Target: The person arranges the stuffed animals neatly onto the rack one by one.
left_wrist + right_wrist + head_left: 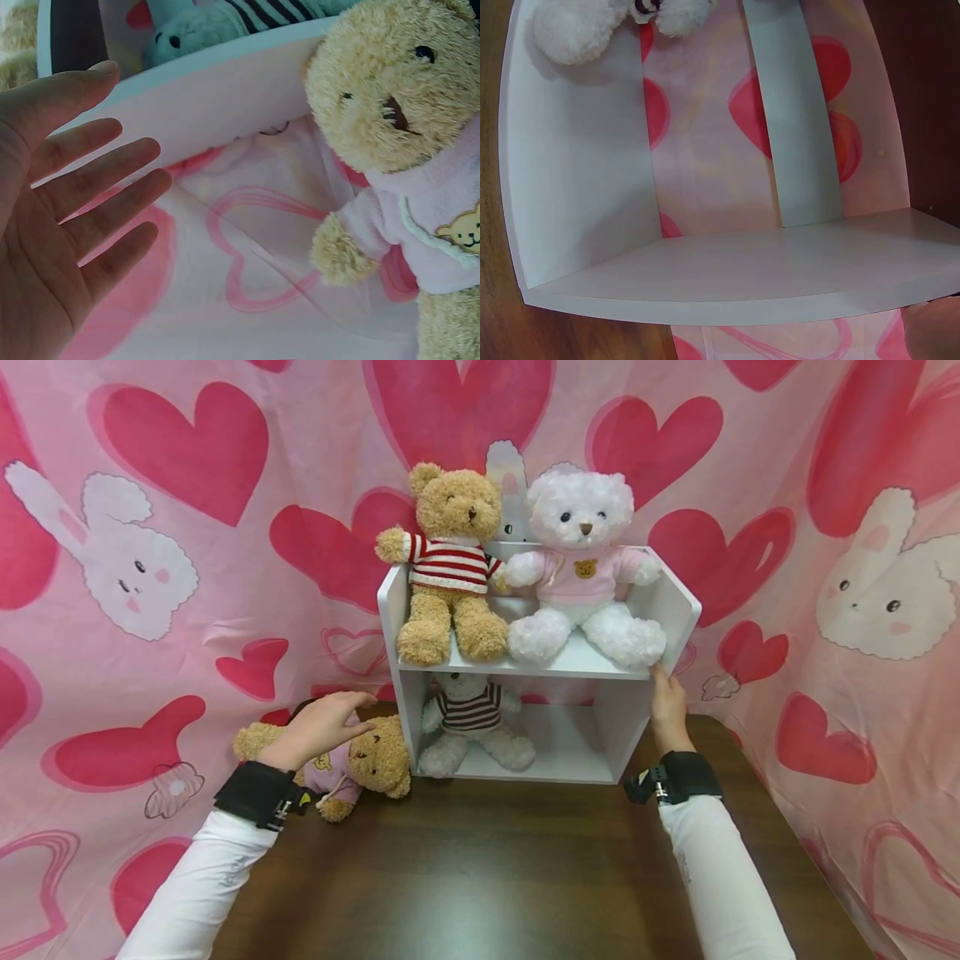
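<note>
My left hand (326,727) hovers with fingers spread beside a tan teddy bear (375,756) in a pink hoodie, which lies on its side left of a white two-tier shelf (525,671). In the left wrist view, that open palm (52,240) faces the camera with nothing in it. My right hand (670,710) is at the shelf's right side panel, fingertips just under the upper board. Only a bit of the right hand (934,326) shows in its wrist view, outside the panel; its other fingers are hidden.
On the upper tier sit a tan bear (453,564) in a red-striped sweater and a white bear (585,577) in pink. A pale bear (471,714) in a dark-striped top sits below at left. The shelf stands on a brown table (480,868) before a heart-print cloth (322,435).
</note>
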### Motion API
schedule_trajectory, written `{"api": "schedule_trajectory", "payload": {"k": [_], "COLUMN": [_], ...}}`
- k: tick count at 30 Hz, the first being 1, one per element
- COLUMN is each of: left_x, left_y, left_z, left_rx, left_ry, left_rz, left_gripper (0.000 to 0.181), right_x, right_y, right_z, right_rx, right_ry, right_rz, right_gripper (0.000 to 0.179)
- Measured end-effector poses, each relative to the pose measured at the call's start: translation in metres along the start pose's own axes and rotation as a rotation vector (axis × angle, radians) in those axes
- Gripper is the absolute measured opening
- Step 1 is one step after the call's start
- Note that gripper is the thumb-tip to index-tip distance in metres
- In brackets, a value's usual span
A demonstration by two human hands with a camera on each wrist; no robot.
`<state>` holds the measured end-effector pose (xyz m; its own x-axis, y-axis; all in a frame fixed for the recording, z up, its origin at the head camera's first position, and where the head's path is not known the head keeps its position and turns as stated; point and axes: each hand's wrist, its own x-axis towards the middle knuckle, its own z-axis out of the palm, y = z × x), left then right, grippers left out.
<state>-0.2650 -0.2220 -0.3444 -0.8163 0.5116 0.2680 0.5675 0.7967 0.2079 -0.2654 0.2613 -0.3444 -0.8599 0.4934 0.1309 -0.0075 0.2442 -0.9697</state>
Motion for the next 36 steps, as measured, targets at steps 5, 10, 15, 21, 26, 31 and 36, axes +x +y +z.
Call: {"api": "schedule_trajectory", "payload": {"k": [5, 10, 15, 21, 26, 31, 36], "left_x": [-0.002, -0.003, -0.006, -0.008, -0.009, -0.011, -0.014], "left_y": [-0.009, -0.017, -0.027, -0.038, -0.044, -0.05, -0.057], "left_z": [0.004, 0.01, 0.017, 0.025, 0.031, 0.038, 0.044], "left_rx": [-0.019, -0.049, -0.089, -0.156, -0.182, -0.193, -0.208], "left_ry": [-0.002, -0.029, -0.029, -0.037, -0.038, -0.066, -0.104], "left_rz": [-0.036, -0.076, -0.108, -0.13, -0.161, -0.211, -0.264], "left_gripper": [0.043, 0.042, 0.041, 0.038, 0.04, 0.045, 0.051], "right_x": [0.001, 0.001, 0.0, 0.0, 0.0, 0.001, 0.002], "right_y": [0.001, 0.003, 0.004, 0.003, 0.002, 0.003, 0.005], "right_z": [0.001, 0.001, 0.001, 0.0, 0.0, 0.001, 0.002], "right_rx": [-0.009, 0.006, 0.021, 0.019, 0.004, 0.013, 0.007], "right_ry": [0.005, 0.005, -0.004, 0.008, 0.013, 0.018, 0.01], "right_rz": [-0.015, -0.022, -0.019, -0.03, -0.025, -0.026, -0.025], "right_gripper": [0.064, 0.063, 0.062, 0.061, 0.062, 0.06, 0.06]}}
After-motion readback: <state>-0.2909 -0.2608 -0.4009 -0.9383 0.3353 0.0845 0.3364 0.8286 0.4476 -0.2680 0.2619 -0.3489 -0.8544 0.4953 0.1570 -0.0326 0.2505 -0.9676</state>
